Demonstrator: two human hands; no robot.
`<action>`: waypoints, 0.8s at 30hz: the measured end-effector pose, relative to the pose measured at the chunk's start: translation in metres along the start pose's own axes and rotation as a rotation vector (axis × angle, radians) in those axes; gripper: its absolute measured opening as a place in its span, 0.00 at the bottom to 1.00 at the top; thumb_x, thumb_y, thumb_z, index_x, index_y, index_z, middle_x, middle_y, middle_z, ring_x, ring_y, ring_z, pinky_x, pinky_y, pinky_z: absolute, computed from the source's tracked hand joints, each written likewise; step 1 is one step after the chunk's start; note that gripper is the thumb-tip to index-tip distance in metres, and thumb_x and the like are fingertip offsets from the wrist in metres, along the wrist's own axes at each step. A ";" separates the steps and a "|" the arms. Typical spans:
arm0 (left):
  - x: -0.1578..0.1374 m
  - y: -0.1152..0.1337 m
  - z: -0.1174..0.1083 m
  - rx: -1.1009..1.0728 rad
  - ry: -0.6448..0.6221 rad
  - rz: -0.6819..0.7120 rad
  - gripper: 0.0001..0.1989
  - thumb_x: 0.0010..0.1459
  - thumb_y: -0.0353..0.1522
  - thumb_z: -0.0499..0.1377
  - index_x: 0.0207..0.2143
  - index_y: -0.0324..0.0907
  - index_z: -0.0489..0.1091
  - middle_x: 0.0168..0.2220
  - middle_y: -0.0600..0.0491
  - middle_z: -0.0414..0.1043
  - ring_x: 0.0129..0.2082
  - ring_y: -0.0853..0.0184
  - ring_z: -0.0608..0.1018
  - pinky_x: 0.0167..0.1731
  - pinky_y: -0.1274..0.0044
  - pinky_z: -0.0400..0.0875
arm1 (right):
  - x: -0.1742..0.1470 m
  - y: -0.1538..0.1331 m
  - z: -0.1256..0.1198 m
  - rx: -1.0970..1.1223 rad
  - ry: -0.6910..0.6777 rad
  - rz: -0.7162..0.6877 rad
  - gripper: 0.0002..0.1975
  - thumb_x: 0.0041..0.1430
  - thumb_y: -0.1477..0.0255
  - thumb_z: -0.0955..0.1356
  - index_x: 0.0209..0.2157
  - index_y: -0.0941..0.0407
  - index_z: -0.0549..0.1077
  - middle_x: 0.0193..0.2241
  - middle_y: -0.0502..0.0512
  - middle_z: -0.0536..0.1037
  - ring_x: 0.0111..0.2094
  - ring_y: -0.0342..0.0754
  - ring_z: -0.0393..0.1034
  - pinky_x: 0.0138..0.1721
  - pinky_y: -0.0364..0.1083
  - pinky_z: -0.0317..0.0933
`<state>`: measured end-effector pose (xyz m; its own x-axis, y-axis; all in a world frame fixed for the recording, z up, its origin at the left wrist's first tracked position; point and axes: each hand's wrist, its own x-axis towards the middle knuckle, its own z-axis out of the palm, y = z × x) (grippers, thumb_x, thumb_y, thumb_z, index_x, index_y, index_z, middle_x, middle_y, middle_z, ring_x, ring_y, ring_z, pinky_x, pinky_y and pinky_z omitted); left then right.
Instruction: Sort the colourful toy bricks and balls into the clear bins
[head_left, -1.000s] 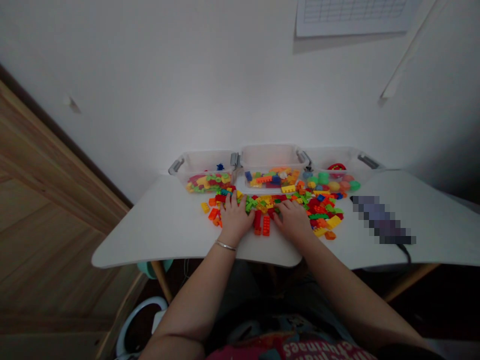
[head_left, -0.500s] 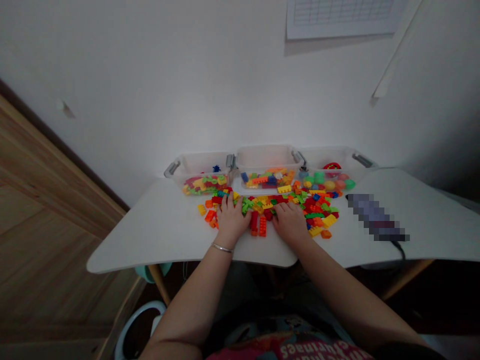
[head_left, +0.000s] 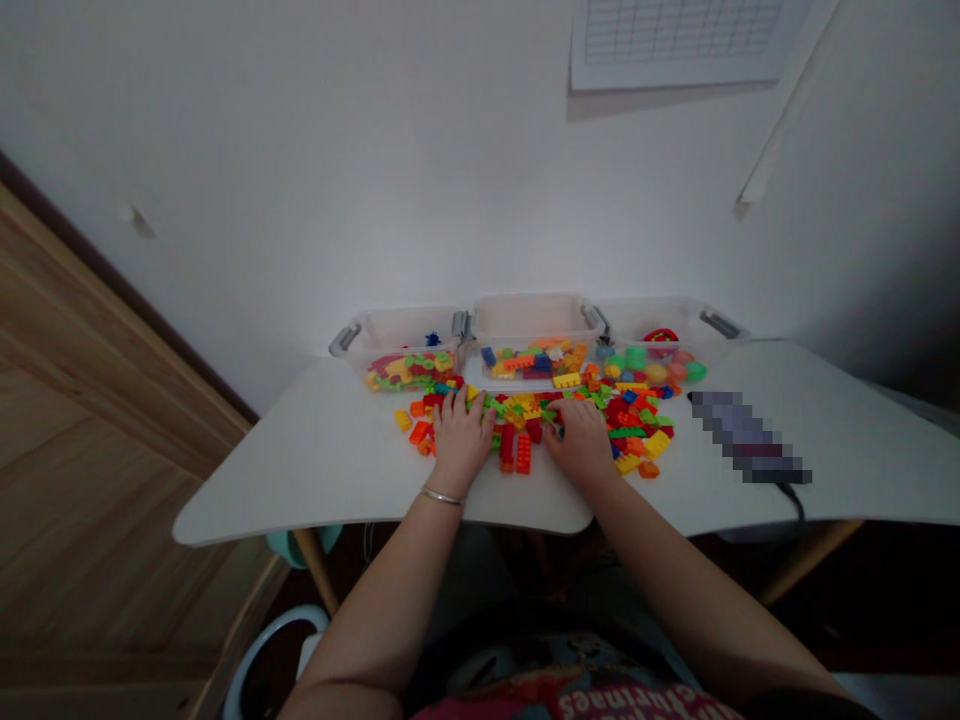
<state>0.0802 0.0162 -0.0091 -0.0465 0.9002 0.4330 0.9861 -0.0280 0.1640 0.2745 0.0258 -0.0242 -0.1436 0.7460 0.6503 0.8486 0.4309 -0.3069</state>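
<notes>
Toy building bricks (head_left: 523,408) in red, orange, yellow, green and blue lie in a loose heap across the table. My left hand (head_left: 462,437), with a thin bangle at its wrist, rests palm down on the heap's left part, its fingers spread. In the middle of the heap, my right hand (head_left: 582,440) is curled, thumb and forefinger closed on a small green brick (head_left: 550,415). Between the hands lie a red brick (head_left: 508,448) and an orange brick (head_left: 523,454), side by side near the front.
Three clear bins stand against the wall: the left bin (head_left: 405,325) and middle bin (head_left: 536,315) hold bricks, the right bin (head_left: 660,315) holds rounded colourful pieces. A blurred-out device (head_left: 750,440) with a cable lies right on the white table (head_left: 315,465).
My right hand's thumb and forefinger have drawn together on a green brick. The left hand stays spread over the heap, its thumb slightly closer in. The view has shifted slightly.
</notes>
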 end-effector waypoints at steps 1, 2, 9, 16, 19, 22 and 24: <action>0.000 -0.001 -0.001 -0.011 0.017 0.005 0.23 0.67 0.40 0.44 0.59 0.46 0.67 0.64 0.46 0.60 0.63 0.53 0.61 0.62 0.57 0.55 | 0.000 -0.001 0.000 0.016 0.001 -0.017 0.10 0.55 0.74 0.65 0.40 0.54 0.71 0.39 0.58 0.77 0.42 0.56 0.67 0.45 0.53 0.59; 0.000 -0.001 -0.002 -0.024 0.040 0.011 0.23 0.67 0.39 0.44 0.58 0.46 0.67 0.64 0.47 0.61 0.63 0.54 0.61 0.62 0.57 0.54 | 0.000 -0.001 0.000 0.029 0.001 -0.037 0.10 0.54 0.75 0.65 0.40 0.54 0.71 0.39 0.58 0.77 0.42 0.56 0.67 0.46 0.52 0.59; 0.004 0.001 -0.014 -0.060 0.069 0.231 0.18 0.65 0.33 0.48 0.52 0.47 0.72 0.52 0.50 0.74 0.58 0.59 0.67 0.66 0.60 0.47 | 0.000 -0.002 0.001 0.070 -0.011 -0.138 0.11 0.54 0.77 0.65 0.39 0.55 0.72 0.40 0.59 0.78 0.43 0.55 0.69 0.48 0.52 0.61; 0.007 0.015 -0.025 -0.213 -0.003 0.384 0.16 0.65 0.36 0.52 0.51 0.43 0.73 0.45 0.48 0.76 0.49 0.60 0.72 0.57 0.65 0.61 | -0.002 -0.001 0.005 0.118 0.057 -0.134 0.10 0.55 0.75 0.64 0.41 0.54 0.71 0.41 0.59 0.78 0.44 0.55 0.70 0.48 0.54 0.63; 0.010 0.024 -0.027 -0.355 -0.090 0.421 0.14 0.63 0.36 0.55 0.49 0.44 0.73 0.43 0.50 0.77 0.45 0.62 0.75 0.50 0.69 0.67 | -0.003 0.001 0.007 0.166 0.105 -0.140 0.10 0.57 0.74 0.64 0.41 0.53 0.71 0.40 0.59 0.78 0.43 0.54 0.71 0.47 0.54 0.64; 0.011 0.031 -0.023 -0.468 -0.130 0.369 0.13 0.60 0.34 0.59 0.47 0.44 0.74 0.44 0.51 0.78 0.44 0.62 0.76 0.49 0.69 0.68 | -0.003 0.004 0.009 0.210 0.127 -0.165 0.10 0.57 0.74 0.64 0.41 0.53 0.70 0.40 0.58 0.78 0.43 0.54 0.72 0.47 0.55 0.65; 0.012 0.033 -0.018 -0.546 -0.145 0.319 0.12 0.59 0.31 0.60 0.45 0.43 0.74 0.43 0.51 0.78 0.45 0.62 0.77 0.49 0.69 0.69 | -0.003 0.006 0.009 0.223 0.112 -0.171 0.10 0.58 0.74 0.64 0.42 0.53 0.70 0.41 0.58 0.78 0.44 0.54 0.72 0.47 0.55 0.66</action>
<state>0.1088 0.0180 0.0175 0.2946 0.8598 0.4172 0.7233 -0.4859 0.4907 0.2751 0.0304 -0.0344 -0.2072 0.5978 0.7744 0.6825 0.6555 -0.3233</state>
